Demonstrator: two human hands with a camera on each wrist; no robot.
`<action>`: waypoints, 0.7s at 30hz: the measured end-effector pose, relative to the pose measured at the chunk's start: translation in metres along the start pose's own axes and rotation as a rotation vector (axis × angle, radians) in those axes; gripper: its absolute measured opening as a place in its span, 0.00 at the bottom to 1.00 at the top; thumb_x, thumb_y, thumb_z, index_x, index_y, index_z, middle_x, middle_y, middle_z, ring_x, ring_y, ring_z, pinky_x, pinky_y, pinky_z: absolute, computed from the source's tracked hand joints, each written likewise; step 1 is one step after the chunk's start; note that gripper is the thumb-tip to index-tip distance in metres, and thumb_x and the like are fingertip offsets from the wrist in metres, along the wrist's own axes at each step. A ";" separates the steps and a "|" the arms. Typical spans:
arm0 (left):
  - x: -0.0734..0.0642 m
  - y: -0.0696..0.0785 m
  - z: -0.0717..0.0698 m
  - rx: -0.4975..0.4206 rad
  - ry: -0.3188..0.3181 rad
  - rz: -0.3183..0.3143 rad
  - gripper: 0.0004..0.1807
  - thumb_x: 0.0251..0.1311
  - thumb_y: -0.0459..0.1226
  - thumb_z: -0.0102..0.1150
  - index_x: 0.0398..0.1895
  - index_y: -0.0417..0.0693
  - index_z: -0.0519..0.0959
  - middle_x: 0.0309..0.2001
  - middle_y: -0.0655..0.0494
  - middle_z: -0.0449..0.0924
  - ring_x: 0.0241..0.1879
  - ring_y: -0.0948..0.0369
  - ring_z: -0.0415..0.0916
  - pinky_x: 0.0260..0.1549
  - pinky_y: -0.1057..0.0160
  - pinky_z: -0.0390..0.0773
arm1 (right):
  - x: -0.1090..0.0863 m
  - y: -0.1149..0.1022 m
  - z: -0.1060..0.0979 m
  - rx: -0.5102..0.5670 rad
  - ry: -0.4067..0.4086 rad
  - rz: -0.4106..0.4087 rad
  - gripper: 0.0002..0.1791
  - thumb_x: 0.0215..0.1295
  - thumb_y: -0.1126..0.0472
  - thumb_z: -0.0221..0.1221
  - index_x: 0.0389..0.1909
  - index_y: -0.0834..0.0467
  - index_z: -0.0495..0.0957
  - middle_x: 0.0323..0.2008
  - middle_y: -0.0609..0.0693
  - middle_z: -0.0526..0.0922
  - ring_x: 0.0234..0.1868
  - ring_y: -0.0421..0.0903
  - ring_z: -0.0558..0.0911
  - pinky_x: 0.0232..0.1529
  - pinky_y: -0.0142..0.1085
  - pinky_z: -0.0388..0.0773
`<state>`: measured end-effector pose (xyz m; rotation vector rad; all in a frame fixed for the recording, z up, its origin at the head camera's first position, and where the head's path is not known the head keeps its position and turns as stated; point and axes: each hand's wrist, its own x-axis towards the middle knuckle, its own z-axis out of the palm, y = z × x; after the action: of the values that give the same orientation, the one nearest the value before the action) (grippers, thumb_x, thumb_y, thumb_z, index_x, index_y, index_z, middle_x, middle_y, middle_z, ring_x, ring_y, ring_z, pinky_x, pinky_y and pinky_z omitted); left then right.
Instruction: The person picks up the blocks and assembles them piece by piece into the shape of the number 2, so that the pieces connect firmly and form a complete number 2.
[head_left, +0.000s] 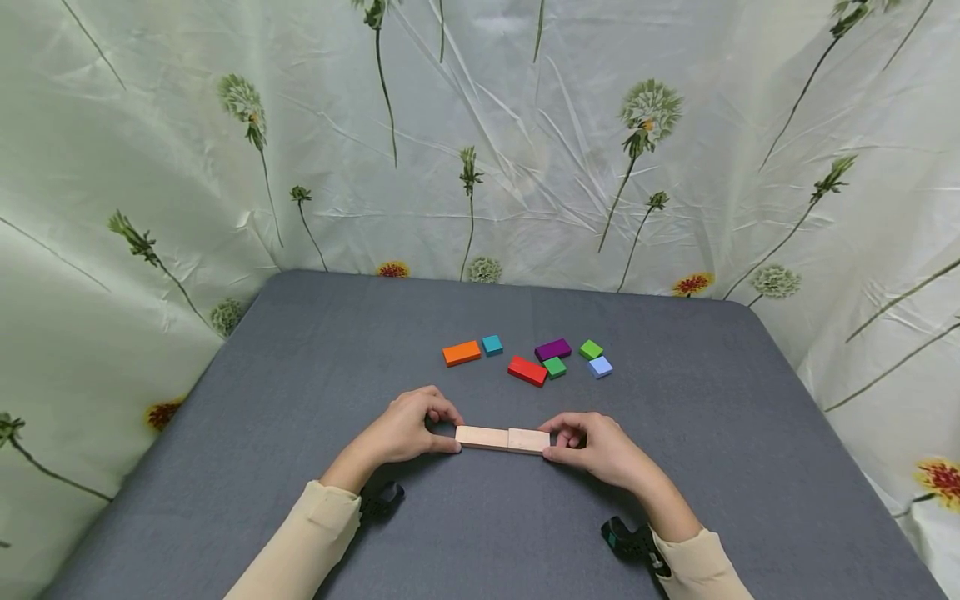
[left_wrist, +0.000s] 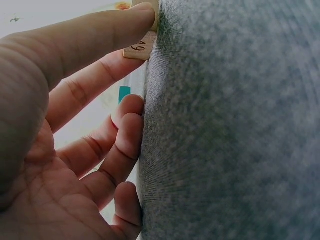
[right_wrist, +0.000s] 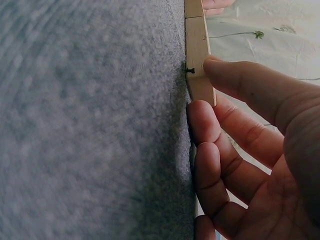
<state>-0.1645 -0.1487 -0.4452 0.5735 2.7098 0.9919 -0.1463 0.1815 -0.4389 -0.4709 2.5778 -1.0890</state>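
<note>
Two plain wooden blocks lie end to end on the grey tabletop in the head view. My left hand (head_left: 408, 427) pinches the outer end of the left wooden block (head_left: 482, 437) between thumb and index finger. Dark printed digits show on that block's end face (left_wrist: 137, 47) in the left wrist view. At the other end, my right hand (head_left: 600, 450) pinches the right wooden block (head_left: 528, 441) with its thumb on the near side. The right wrist view shows a small dark mark on the side of this block (right_wrist: 197, 45). The other fingers of both hands curl loosely near the cloth.
Beyond the hands lie an orange block (head_left: 461, 353), a teal block (head_left: 492, 345), a red block (head_left: 527, 372), a purple block (head_left: 552, 350), a green block (head_left: 554, 367), a light green block (head_left: 591, 349) and a light blue block (head_left: 600, 367). A flowered curtain (head_left: 525, 208) hangs behind the table (head_left: 360, 333).
</note>
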 end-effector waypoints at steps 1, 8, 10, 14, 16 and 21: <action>0.000 0.000 0.000 0.000 0.001 -0.001 0.13 0.52 0.44 0.85 0.39 0.63 0.90 0.41 0.64 0.78 0.42 0.63 0.69 0.46 0.55 0.62 | 0.000 0.000 0.000 0.000 0.000 -0.001 0.17 0.67 0.54 0.74 0.53 0.55 0.87 0.30 0.42 0.79 0.34 0.39 0.74 0.34 0.31 0.68; 0.000 0.002 0.000 0.003 0.005 -0.039 0.14 0.52 0.43 0.86 0.39 0.64 0.89 0.41 0.64 0.78 0.43 0.62 0.70 0.49 0.52 0.63 | 0.000 0.000 0.000 0.002 -0.001 -0.007 0.17 0.67 0.54 0.74 0.54 0.55 0.87 0.30 0.42 0.79 0.33 0.39 0.74 0.34 0.31 0.68; 0.000 0.002 0.000 0.004 0.001 -0.043 0.14 0.52 0.43 0.86 0.39 0.64 0.89 0.42 0.64 0.79 0.43 0.62 0.70 0.50 0.52 0.64 | 0.000 0.000 0.000 0.005 -0.005 -0.007 0.18 0.67 0.53 0.73 0.54 0.55 0.87 0.30 0.42 0.79 0.33 0.39 0.74 0.34 0.31 0.68; 0.000 0.002 -0.001 0.001 -0.010 -0.040 0.15 0.51 0.44 0.86 0.40 0.64 0.89 0.43 0.63 0.79 0.44 0.62 0.71 0.50 0.52 0.66 | 0.000 0.000 0.000 0.007 -0.010 -0.008 0.18 0.67 0.53 0.73 0.54 0.55 0.87 0.30 0.42 0.79 0.33 0.38 0.75 0.34 0.31 0.68; 0.000 0.001 -0.001 -0.001 -0.015 -0.031 0.15 0.51 0.44 0.86 0.40 0.64 0.89 0.43 0.63 0.79 0.44 0.62 0.71 0.49 0.52 0.66 | 0.000 0.001 0.000 0.008 -0.011 -0.010 0.18 0.67 0.53 0.73 0.54 0.55 0.86 0.30 0.42 0.79 0.33 0.38 0.74 0.34 0.31 0.67; 0.000 -0.001 -0.003 -0.009 -0.019 0.016 0.15 0.52 0.45 0.85 0.41 0.62 0.89 0.42 0.62 0.80 0.43 0.63 0.71 0.48 0.54 0.66 | 0.001 0.002 -0.001 0.005 -0.013 -0.017 0.18 0.69 0.52 0.72 0.55 0.56 0.86 0.29 0.41 0.80 0.31 0.36 0.74 0.33 0.30 0.68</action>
<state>-0.1660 -0.1509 -0.4434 0.6013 2.6867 0.9971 -0.1484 0.1829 -0.4396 -0.4984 2.5637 -1.0947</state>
